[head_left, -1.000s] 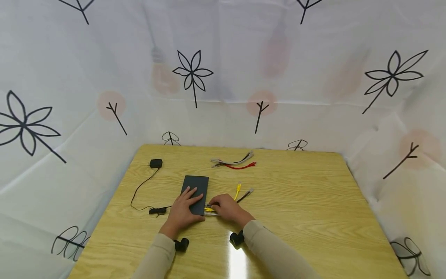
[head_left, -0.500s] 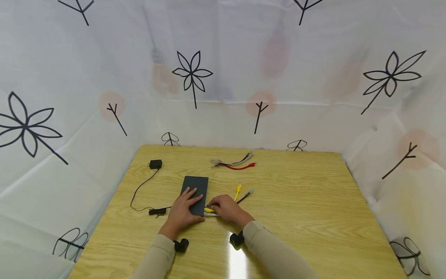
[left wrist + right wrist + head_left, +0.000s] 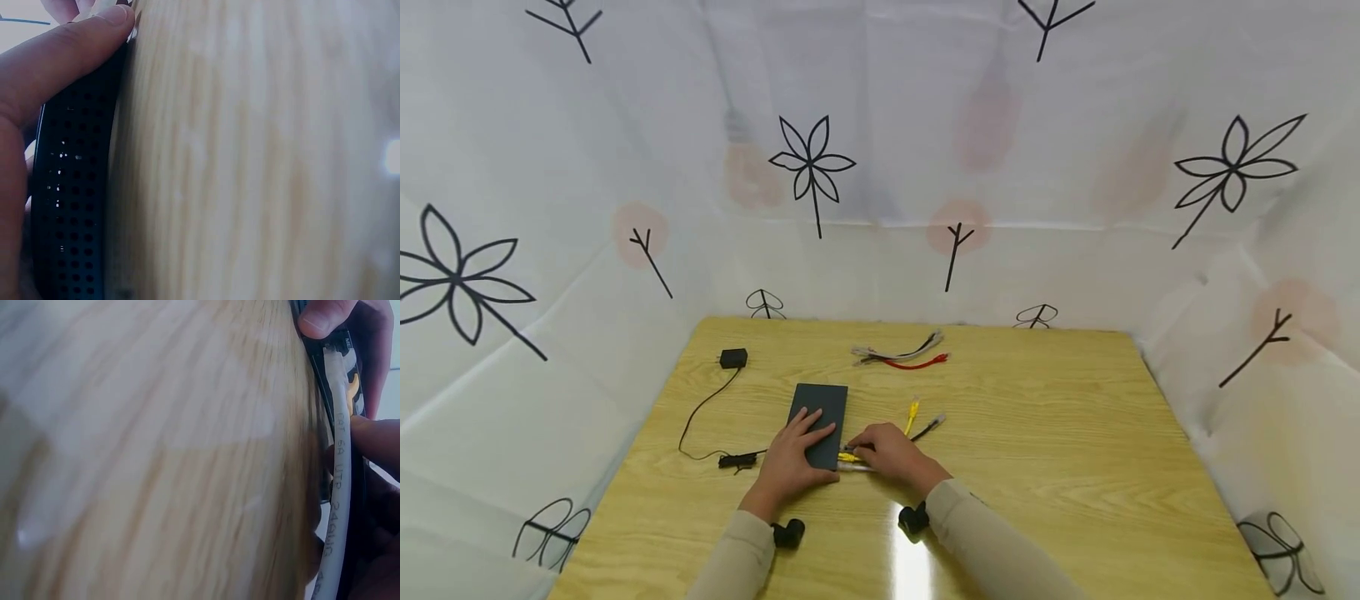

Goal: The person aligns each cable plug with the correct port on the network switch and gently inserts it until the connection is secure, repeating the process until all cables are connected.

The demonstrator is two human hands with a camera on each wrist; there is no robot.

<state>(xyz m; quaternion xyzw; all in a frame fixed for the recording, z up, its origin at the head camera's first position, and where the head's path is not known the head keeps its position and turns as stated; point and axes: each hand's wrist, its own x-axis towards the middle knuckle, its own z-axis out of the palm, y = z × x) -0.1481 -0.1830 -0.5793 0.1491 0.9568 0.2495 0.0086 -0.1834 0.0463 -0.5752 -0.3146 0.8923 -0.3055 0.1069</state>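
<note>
A dark flat network switch [image 3: 822,400] with a perforated side wall [image 3: 75,206] lies left of the table's middle. My left hand [image 3: 790,462] rests on its top with fingers spread, the thumb along its near edge. At the switch's right side my right hand [image 3: 891,454] pinches a dark network cable near its plug [image 3: 847,448]. The fingers hide most of that cable. Beside it a yellow cable [image 3: 913,410] and a white cable [image 3: 340,456] run into the ports. The loose end of a black cable [image 3: 931,425] shows beyond my right hand.
A black power adapter [image 3: 733,358] lies at the back left, its cord [image 3: 700,408] running to a tied bundle [image 3: 737,460] beside the switch. Several short white, black and red network cables [image 3: 898,354] lie at the back of the wooden table [image 3: 1045,467].
The head view has tilted up slightly, so everything sits a little lower in it. Both hands keep their places at the switch, and I see no clear movement of the cables.
</note>
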